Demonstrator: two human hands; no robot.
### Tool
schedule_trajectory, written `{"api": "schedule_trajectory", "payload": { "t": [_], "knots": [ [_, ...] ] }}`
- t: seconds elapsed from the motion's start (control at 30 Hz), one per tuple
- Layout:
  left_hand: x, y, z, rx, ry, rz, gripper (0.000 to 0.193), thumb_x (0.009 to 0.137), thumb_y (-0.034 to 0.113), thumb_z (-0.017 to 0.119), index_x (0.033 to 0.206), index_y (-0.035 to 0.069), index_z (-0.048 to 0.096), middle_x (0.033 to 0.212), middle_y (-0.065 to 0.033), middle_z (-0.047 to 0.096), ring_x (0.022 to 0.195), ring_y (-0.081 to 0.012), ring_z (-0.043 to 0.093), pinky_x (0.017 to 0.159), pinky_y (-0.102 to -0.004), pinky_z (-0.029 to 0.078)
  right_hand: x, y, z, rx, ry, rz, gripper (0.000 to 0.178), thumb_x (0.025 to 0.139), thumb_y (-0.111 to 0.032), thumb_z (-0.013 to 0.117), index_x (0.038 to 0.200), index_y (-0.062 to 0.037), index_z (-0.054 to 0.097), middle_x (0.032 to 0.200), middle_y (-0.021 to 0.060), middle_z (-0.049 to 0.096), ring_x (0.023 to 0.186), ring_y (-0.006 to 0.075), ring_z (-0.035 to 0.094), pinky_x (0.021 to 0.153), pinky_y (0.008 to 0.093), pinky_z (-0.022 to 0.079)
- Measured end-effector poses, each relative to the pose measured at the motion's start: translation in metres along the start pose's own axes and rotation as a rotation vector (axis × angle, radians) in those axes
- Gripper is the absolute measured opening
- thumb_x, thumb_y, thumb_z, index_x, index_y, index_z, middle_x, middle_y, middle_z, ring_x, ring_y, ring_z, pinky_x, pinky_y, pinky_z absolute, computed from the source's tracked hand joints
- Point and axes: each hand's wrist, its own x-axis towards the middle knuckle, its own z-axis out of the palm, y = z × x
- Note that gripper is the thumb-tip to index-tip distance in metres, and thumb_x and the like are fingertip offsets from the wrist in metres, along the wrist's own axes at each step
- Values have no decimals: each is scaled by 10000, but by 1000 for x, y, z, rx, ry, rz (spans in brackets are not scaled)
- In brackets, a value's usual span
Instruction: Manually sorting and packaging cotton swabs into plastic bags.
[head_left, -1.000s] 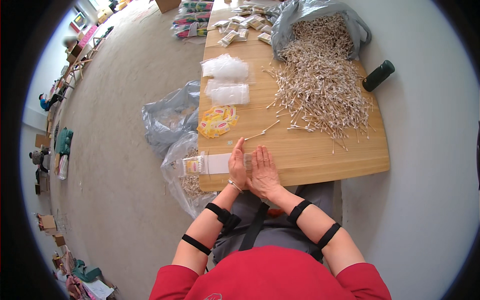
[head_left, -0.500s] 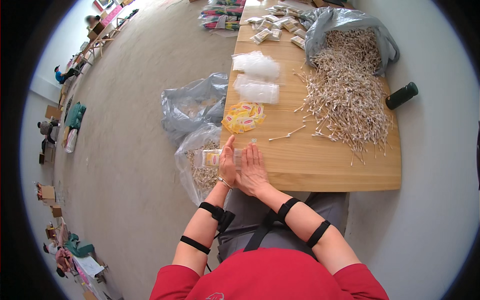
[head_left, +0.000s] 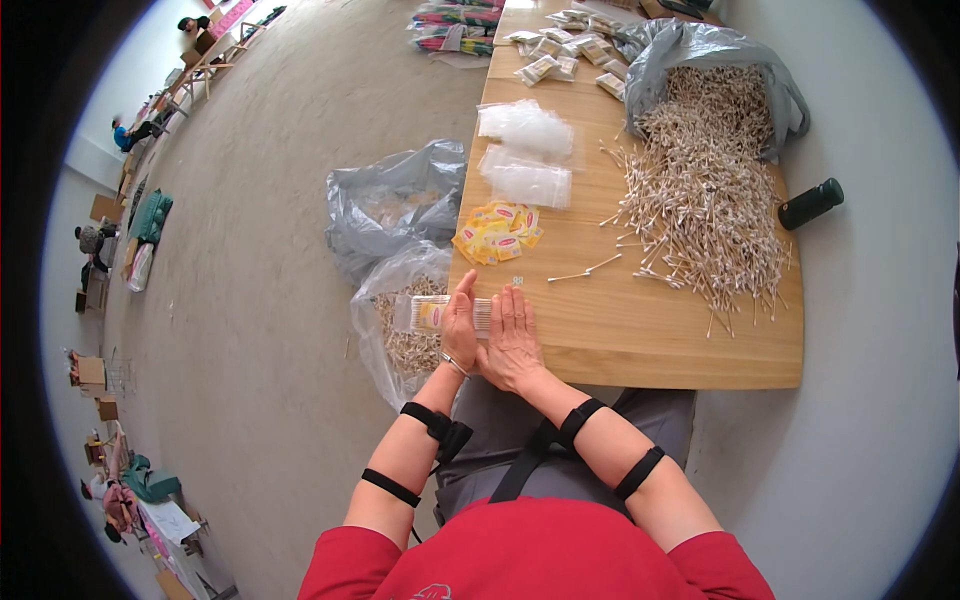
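A clear bag of cotton swabs [head_left: 428, 314] with a yellow card inside lies at the table's left edge, its left end reaching out past the edge. My left hand [head_left: 460, 325] rests across it, fingers stretched and held together, the palm turned toward the right. Beside it, my right hand [head_left: 512, 340] lies flat with straight fingers, at the bag's right end. Swab sticks show in the gap between both hands. What lies under the palms is hidden. Just beyond my hands is a small pile of yellow cards [head_left: 497, 232].
Loose cotton swabs [head_left: 700, 190] spill from a grey plastic bag [head_left: 790, 90] at the right. Empty clear bags [head_left: 527, 180] and filled packets [head_left: 545, 65] lie farther back. A dark green bottle [head_left: 811, 204] is by the wall. Bags with swabs [head_left: 400, 340] stand below the left edge.
The whole view has shifted slightly. Both hands keep nearly the same pose on the swab bag, with no clear movement against it.
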Motion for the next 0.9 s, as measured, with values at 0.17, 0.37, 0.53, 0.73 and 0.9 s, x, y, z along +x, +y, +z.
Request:
{"api": "schedule_trajectory", "payload": {
  "t": [0.17,0.37,0.53,0.73,0.9],
  "knots": [
    [-1,-2,-6,140,-11,32,560,1006,401,305,1348,-32,402,1393,-166,415,1325,-240,341,1100,-324,236,-1,-3,1,-47,-25,-32,849,843,-426,453,1418,99,112,1502,272,31,1413,386,-31,1140,469,-23],
    [0,1,-6,246,-56,53,501,1015,338,308,1361,-13,393,1401,-138,413,1324,-209,338,1098,-316,241,2,-10,6,-105,-28,28,833,867,-430,422,1417,106,101,1504,272,23,1414,379,-39,1141,462,-20],
    [-4,16,-18,566,-32,187,453,983,264,393,1347,-5,413,1394,-177,416,1340,-285,324,1100,-357,242,1,-12,6,-68,-42,44,858,864,-439,443,1416,111,84,1503,272,19,1413,380,-42,1142,459,-18],
    [8,4,-91,1144,156,330,474,962,246,443,1364,4,375,1356,-202,447,1297,-347,375,1075,-374,290,3,-18,9,-52,38,30,936,832,-452,520,1418,107,49,1505,267,9,1413,376,-43,1143,452,-17],
    [17,-18,-105,419,16,-136,474,995,282,392,1383,13,347,1340,-167,474,1219,-251,471,1020,-328,371,5,-25,11,-52,28,39,949,827,-467,527,1420,101,50,1505,265,6,1413,376,-43,1144,451,-16]
  ]
}}
